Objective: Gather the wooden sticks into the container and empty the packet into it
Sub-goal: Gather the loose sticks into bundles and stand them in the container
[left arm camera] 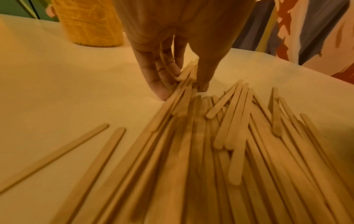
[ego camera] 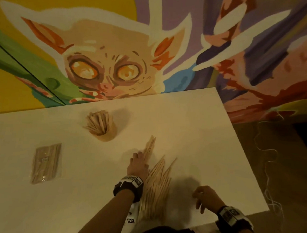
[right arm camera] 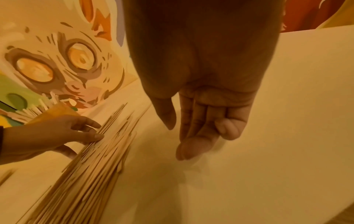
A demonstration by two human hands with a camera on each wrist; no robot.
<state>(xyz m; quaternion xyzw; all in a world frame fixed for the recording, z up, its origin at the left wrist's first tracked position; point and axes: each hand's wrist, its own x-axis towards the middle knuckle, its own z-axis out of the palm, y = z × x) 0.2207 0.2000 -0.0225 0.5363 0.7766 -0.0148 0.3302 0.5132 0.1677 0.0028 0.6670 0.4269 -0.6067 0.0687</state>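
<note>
White table (ego camera: 193,129), set against a painted mural wall (ego camera: 102,60).

Wooden sticks (ego camera: 156,186), loose: flat and round-ended, in a fanned heap at the near centre of the table, long axes running near to far, far tips leaning slightly right. Two strays lie just left of the heap in the left wrist view.

Left hand (ego camera: 137,166): at the heap's far left edge, fingers (left arm camera: 161,84) and thumb pinched on a small bundle of sticks (ego camera: 150,147), which points away toward the far side.

Right hand (ego camera: 207,195): right of the heap, apart from it, above the table, fingers loosely hanging, holding nothing.

Container (ego camera: 104,131): tan cylindrical cup, far left of the heap, well apart, already bristling with upright sticks.

Packet (ego camera: 46,163): clear, sealed, flat at the left, its sticks running near to far.
</note>
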